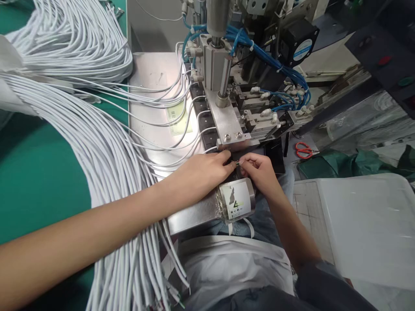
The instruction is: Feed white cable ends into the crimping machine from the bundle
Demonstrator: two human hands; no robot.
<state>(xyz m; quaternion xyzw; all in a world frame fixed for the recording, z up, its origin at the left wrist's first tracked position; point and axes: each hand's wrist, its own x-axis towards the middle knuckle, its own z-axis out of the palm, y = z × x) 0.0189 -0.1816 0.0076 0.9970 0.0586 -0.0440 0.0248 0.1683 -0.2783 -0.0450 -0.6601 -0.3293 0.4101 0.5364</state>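
At the front end of the machine's dark fixture block (210, 137), my two hands meet fingertip to fingertip. My left hand (207, 175) is closed, with its thumb and a finger around the end of a white cable mostly hidden beneath it. My right hand (261, 172) pinches the small wire end (237, 163) that shows between the hands. Several other white cables (155, 103) curve over the metal plate into the block's side. Over the block sits a metal press plate (223, 119), just beyond my fingers.
A large bundle of white cables (106, 155) drapes across the green mat (42, 172) under my left forearm. A labelled metal guard (238, 198) is close below my hands. Red-handled scissors (304, 150) and a white plastic bin (366, 216) are on the right. Blue air hoses (259, 49) run behind.
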